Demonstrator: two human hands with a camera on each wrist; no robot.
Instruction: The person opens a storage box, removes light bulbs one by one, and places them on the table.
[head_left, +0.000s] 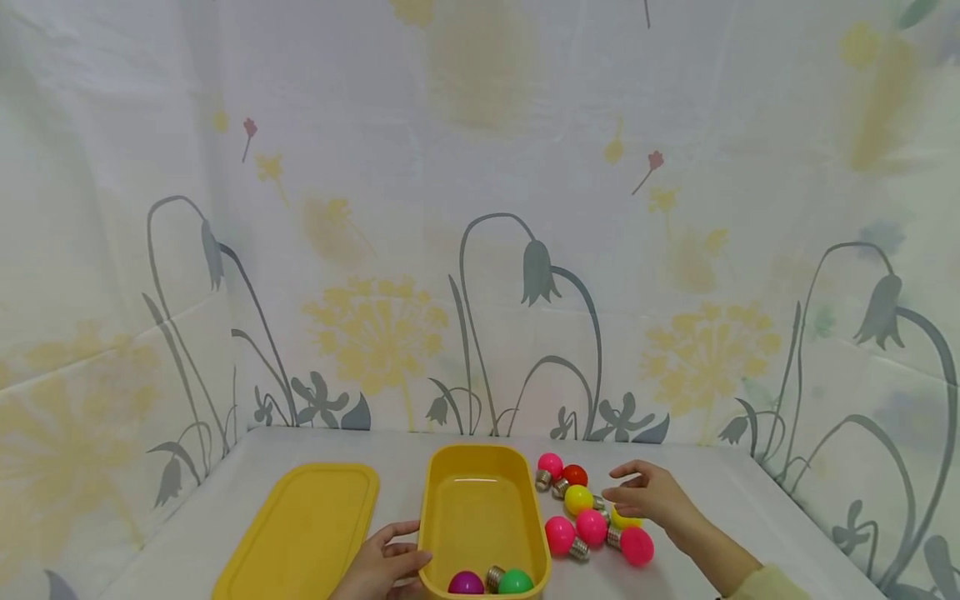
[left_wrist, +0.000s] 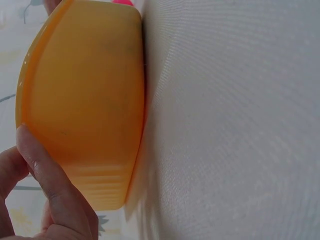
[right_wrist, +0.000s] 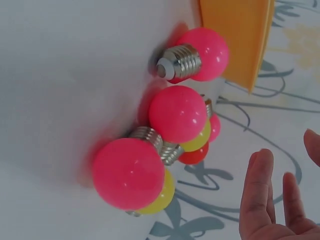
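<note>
A yellow plastic box (head_left: 483, 517) stands in the middle of the table, with a purple bulb (head_left: 466, 582) and a green bulb (head_left: 516, 581) at its near end. My left hand (head_left: 384, 565) pinches the box's left rim between thumb and fingers; the left wrist view shows a finger on the box's outer wall (left_wrist: 85, 95). To the right of the box lie several pink bulbs (head_left: 591, 527), two yellow bulbs (head_left: 578, 499) and a red bulb (head_left: 575, 475), all with silver screw bases. Above their right side hovers my right hand (head_left: 651, 500), fingers spread and holding nothing.
A yellow lid (head_left: 307, 525) lies flat on the white tabletop (head_left: 401, 492), left of the box. Behind the table hangs a flower-printed cloth (head_left: 495, 333), which also runs along both sides.
</note>
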